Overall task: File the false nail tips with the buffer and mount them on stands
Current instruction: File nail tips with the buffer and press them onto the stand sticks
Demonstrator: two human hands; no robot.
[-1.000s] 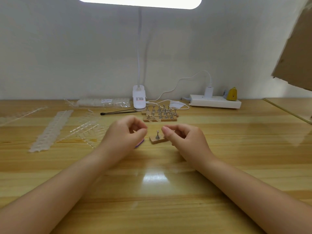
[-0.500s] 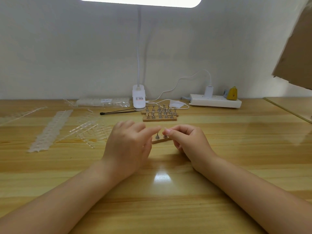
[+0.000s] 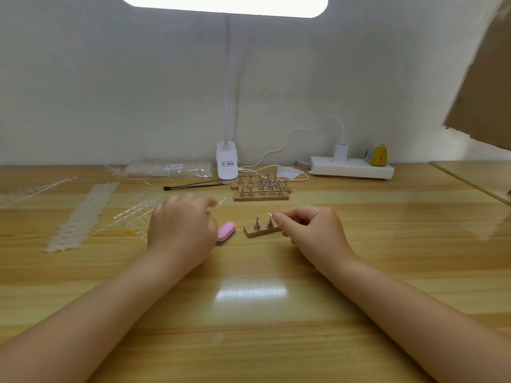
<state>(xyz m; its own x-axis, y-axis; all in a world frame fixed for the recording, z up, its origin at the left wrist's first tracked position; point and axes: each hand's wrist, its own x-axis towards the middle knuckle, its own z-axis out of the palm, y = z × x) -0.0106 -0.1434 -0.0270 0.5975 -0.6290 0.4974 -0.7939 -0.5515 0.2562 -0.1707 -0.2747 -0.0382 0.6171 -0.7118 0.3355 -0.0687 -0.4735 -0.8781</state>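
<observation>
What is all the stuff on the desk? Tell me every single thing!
Wooden strip with metal stands: one, tan, centre, two stands showing, the right one bearing a nail tip.
Buffer block: one, pink, beside left hand.
Wooden strips of stands: about three, tan, behind.
Clear nail-tip strips: several, left.
Bagged tips: one pack, back left.
Thin tool: one, black, by lamp.
Clip lamp: one, white, back centre.
Power strip: one, white, back right.
Left hand: blurred, near buffer.
Right hand: fingers curled at the stand.
</observation>
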